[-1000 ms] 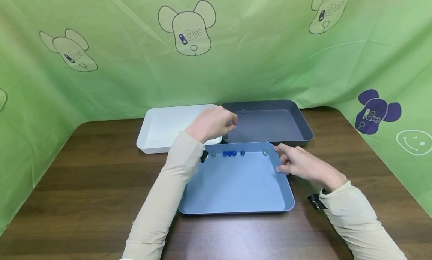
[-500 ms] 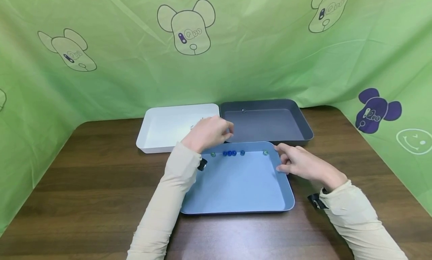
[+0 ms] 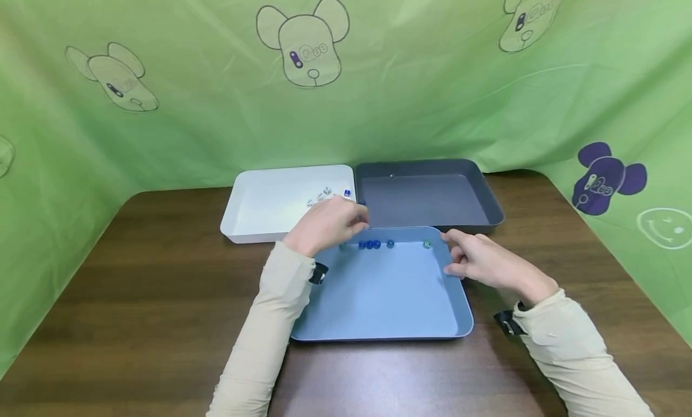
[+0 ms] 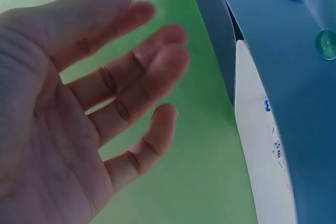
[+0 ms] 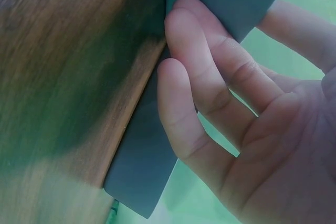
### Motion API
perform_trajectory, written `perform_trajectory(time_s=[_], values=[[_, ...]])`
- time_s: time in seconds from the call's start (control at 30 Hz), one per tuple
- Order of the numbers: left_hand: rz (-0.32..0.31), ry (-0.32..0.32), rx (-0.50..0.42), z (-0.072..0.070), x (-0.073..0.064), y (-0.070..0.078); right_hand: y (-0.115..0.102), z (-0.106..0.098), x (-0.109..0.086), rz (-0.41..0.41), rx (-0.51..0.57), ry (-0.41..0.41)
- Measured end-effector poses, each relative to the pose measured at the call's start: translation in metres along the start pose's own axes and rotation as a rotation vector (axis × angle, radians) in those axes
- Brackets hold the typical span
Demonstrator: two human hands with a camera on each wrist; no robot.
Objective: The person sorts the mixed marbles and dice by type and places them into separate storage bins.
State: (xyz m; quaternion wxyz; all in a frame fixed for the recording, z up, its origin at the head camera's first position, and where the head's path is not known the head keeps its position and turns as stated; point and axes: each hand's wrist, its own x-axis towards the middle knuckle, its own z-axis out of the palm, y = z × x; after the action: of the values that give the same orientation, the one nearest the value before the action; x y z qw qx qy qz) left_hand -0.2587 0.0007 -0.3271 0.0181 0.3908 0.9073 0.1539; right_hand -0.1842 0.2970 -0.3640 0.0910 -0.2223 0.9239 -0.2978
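Loosely curved, empty left hand (image 3: 327,225), nearest the blue marbles (image 3: 370,244).
Their sideways row lies rightward and bodyward of it; right hand (image 3: 483,261) touches the blue tray (image 3: 389,297), fingers half-bent.

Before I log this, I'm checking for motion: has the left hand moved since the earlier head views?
Yes. Against the white tray, the left hand has drawn back toward the blue tray and slightly left, uncovering more of the white tray's right side.
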Motion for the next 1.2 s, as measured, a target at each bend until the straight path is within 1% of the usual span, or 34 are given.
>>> perform_trajectory(time_s=[0.2, 0.3, 0.4, 0.47, 0.67, 0.8, 0.87, 0.97, 1.2], values=[[-0.026, 0.008, 0.007, 0.0, -0.004, -0.002, 0.0, 0.0, -0.001, 0.001, -0.002, 0.001], [-0.033, -0.022, 0.018, 0.001, -0.007, -0.001, 0.001, 0.0, 0.0, 0.001, 0.002, -0.012], [-0.035, -0.071, 0.018, 0.004, -0.008, 0.0, 0.001, 0.0, 0.001, 0.008, 0.003, -0.018], [-0.047, -0.096, 0.022, 0.007, -0.009, 0.0, 0.0, 0.001, 0.001, 0.009, 0.004, -0.017], [-0.173, -0.204, 0.032, 0.009, -0.008, 0.0, 0.001, 0.0, 0.001, -0.005, 0.011, -0.003], [-0.236, -0.253, 0.035, 0.01, -0.009, -0.001, 0.001, -0.001, 0.002, -0.01, 0.01, -0.001], [-0.257, -0.264, 0.042, 0.011, -0.009, -0.001, 0.001, 0.0, 0.003, -0.013, 0.009, -0.002], [-0.271, -0.272, 0.059, 0.012, -0.009, -0.001, 0.001, 0.0, 0.003, -0.016, 0.006, -0.002], [-0.262, -0.272, 0.1, 0.013, -0.007, -0.001, 0.001, 0.0, 0.003, -0.012, 0.013, -0.003]])
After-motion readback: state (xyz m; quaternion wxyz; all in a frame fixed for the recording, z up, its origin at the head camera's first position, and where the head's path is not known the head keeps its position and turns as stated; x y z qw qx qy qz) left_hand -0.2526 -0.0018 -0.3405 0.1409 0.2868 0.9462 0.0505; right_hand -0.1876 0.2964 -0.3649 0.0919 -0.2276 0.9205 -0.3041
